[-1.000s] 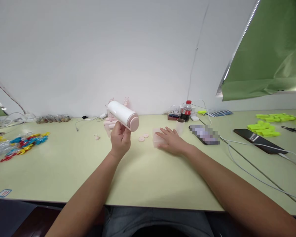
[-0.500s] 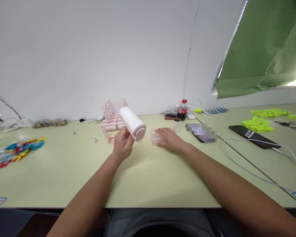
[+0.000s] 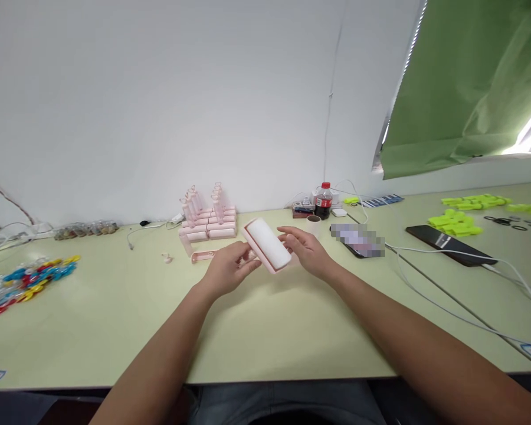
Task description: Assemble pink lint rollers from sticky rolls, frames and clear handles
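A lint roller with a white roll in a pale pink frame is held up over the table, tilted down to the right. My left hand grips it at the left end, thumb below it. My right hand has its fingers bent against the roller's right side; the fingertips are partly hidden behind it. A translucent plastic cover shows faintly below my right hand, mostly blocked by the roller. Left of my left hand lies a pink handle, and further left a small pink piece.
Stacked pink lint rollers stand by the wall. Right of my right hand are a cardboard-lined tube, a cola bottle and a phone. Colourful plastic pieces lie left; a black phone with cables lies right.
The lint roller has moved right and down, and turned so its frame opening shows. My right hand has lifted from over the clear cover to the roller's side. The view has shifted slightly.
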{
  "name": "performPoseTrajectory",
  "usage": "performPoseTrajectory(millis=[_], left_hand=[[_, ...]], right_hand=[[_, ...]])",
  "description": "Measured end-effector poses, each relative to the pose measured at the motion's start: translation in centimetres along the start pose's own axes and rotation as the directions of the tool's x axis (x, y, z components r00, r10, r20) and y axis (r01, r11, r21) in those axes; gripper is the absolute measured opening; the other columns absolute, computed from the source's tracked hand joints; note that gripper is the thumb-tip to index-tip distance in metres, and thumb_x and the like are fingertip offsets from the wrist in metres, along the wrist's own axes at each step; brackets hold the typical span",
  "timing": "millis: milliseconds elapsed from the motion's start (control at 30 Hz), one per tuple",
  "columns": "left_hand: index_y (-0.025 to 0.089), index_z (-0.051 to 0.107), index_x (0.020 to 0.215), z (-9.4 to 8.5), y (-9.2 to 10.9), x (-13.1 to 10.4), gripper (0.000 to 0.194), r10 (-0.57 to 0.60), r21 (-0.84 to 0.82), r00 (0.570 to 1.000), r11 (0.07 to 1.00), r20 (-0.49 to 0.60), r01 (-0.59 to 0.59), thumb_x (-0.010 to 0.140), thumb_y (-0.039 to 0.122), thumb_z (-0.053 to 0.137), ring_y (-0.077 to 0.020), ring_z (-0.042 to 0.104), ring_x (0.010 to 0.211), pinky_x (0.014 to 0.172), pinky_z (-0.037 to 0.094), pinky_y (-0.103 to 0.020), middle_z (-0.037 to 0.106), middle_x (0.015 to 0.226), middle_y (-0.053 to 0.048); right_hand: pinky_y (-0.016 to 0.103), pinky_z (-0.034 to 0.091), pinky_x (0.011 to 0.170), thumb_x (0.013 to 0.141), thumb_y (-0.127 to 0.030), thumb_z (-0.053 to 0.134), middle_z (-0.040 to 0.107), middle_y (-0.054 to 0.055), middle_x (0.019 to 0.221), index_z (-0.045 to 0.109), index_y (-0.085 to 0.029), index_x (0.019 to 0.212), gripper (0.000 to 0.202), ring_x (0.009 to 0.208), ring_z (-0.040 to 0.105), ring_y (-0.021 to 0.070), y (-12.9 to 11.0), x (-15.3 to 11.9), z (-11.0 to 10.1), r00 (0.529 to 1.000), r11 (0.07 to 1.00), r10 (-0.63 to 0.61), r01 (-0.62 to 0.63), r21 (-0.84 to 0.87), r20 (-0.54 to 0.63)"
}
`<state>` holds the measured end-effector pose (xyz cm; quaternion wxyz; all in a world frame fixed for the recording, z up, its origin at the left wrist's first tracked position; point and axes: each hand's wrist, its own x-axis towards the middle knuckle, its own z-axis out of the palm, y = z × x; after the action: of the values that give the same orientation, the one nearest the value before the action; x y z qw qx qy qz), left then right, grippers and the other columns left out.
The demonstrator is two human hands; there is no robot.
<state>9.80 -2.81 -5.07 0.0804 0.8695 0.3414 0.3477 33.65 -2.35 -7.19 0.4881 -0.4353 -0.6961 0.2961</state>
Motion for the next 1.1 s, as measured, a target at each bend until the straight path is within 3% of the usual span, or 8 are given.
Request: performPoseTrajectory(millis=[67, 133, 300, 433, 600, 733, 867, 1100], left_hand=[[0.02, 0.061, 0.092, 0.1, 0.0, 0.0, 0.019, -0.007, 0.021, 0.995, 1.0, 0.099, 0.005, 0.09, 0.039, 0.057, -0.0131, 0.053, 0.066, 0.06, 0.039, -0.025, 0.06, 0.078, 0.0], [0.021, 0.061, 0.094, 0.1, 0.1, 0.0, 0.023, -0.054, 0.017, 0.989, 0.998, 0.134, 0.052, 0.088, 0.043, 0.059, -0.0137, 0.054, 0.068, 0.061, 0.04, -0.026, 0.061, 0.082, -0.001], [0.019, 0.055, 0.098, -0.5, -0.2, -0.1, 0.035, -0.227, -0.145, 0.974, 0.963, 0.028, 0.228, 0.086, 0.052, 0.06, -0.0157, 0.059, 0.076, 0.064, 0.047, -0.028, 0.062, 0.091, -0.003], [0.022, 0.054, 0.117, -1.3, -0.3, 0.0, 0.033, -0.098, -0.295, 0.995, 0.951, -0.008, 0.091, 0.091, 0.044, 0.056, -0.0153, 0.059, 0.091, 0.073, 0.05, -0.028, 0.058, 0.113, -0.007], [0.02, 0.063, 0.099, -3.1, 0.5, -0.2, 0.019, -0.008, -0.269, 0.983, 0.962, 0.185, 0.058, 0.088, 0.036, 0.06, -0.0123, 0.054, 0.077, 0.07, 0.047, -0.027, 0.059, 0.094, -0.003], [0.02, 0.059, 0.096, -4.5, 1.5, 0.2, 0.02, -0.025, -0.213, 0.949, 0.972, 0.313, 0.095, 0.081, 0.032, 0.063, -0.0123, 0.054, 0.076, 0.067, 0.047, -0.026, 0.057, 0.094, -0.002], [0.021, 0.058, 0.093, -5.4, 3.1, 1.8, 0.016, -0.02, -0.016, 0.887, 0.999, 0.462, 0.031, 0.078, 0.027, 0.061, -0.0144, 0.054, 0.077, 0.065, 0.043, -0.027, 0.058, 0.091, -0.001], [0.021, 0.054, 0.087, -4.8, 5.6, 3.9, 0.015, -0.055, 0.171, 0.787, 0.983, 0.615, -0.065, 0.075, 0.027, 0.06, -0.0158, 0.054, 0.073, 0.061, 0.039, -0.028, 0.058, 0.092, -0.002]], right_hand=[[0.037, 0.052, 0.075, 0.088, -0.056, 0.053, 0.07, 0.011, 0.106, 0.053, -0.017, 0.131, 0.058, 0.091, 0.065, 0.0249, -1.0, -0.8, 0.6, 0.994, 0.993, 0.018, -0.03, 0.114, 0.109], [0.032, 0.05, 0.073, 0.082, -0.048, 0.065, 0.068, 0.009, 0.107, 0.057, -0.018, 0.124, 0.053, 0.091, 0.063, 0.0236, -1.6, -1.4, 1.2, 0.99, 0.995, 0.026, -0.039, 0.088, 0.139], [0.028, 0.045, 0.064, 0.081, -0.037, 0.066, 0.065, 0.005, 0.099, 0.059, -0.02, 0.117, 0.041, 0.081, 0.059, 0.0199, -1.5, -2.0, 2.2, 0.977, 0.997, 0.078, -0.074, -0.03, 0.198], [0.03, 0.045, 0.069, 0.08, -0.034, 0.066, 0.065, 0.006, 0.101, 0.058, -0.019, 0.12, 0.043, 0.085, 0.059, 0.0212, -1.3, -2.3, 2.7, 0.96, 0.997, 0.051, -0.035, -0.063, 0.274], [0.033, 0.044, 0.077, 0.082, -0.031, 0.065, 0.065, 0.008, 0.111, 0.054, -0.02, 0.13, 0.051, 0.093, 0.059, 0.0232, -1.8, -2.8, 3.2, 0.926, 0.996, -0.05, 0.073, -0.048, 0.375], [0.036, 0.043, 0.083, 0.083, -0.031, 0.064, 0.064, 0.009, 0.116, 0.05, -0.019, 0.133, 0.053, 0.098, 0.058, 0.0252, -2.0, -3.1, 3.6, 0.9, 0.988, -0.123, 0.151, -0.034, 0.419], [0.037, 0.044, 0.085, 0.084, -0.028, 0.062, 0.062, 0.01, 0.119, 0.049, -0.018, 0.133, 0.051, 0.101, 0.057, 0.0257, -1.5, -3.2, 3.9, 0.895, 0.991, -0.116, 0.136, -0.014, 0.431], [0.035, 0.045, 0.086, 0.084, -0.023, 0.059, 0.06, 0.007, 0.12, 0.047, -0.019, 0.129, 0.047, 0.105, 0.057, 0.0242, -0.8, -3.2, 3.7, 0.906, 0.992, -0.092, 0.046, 0.119, 0.412]])
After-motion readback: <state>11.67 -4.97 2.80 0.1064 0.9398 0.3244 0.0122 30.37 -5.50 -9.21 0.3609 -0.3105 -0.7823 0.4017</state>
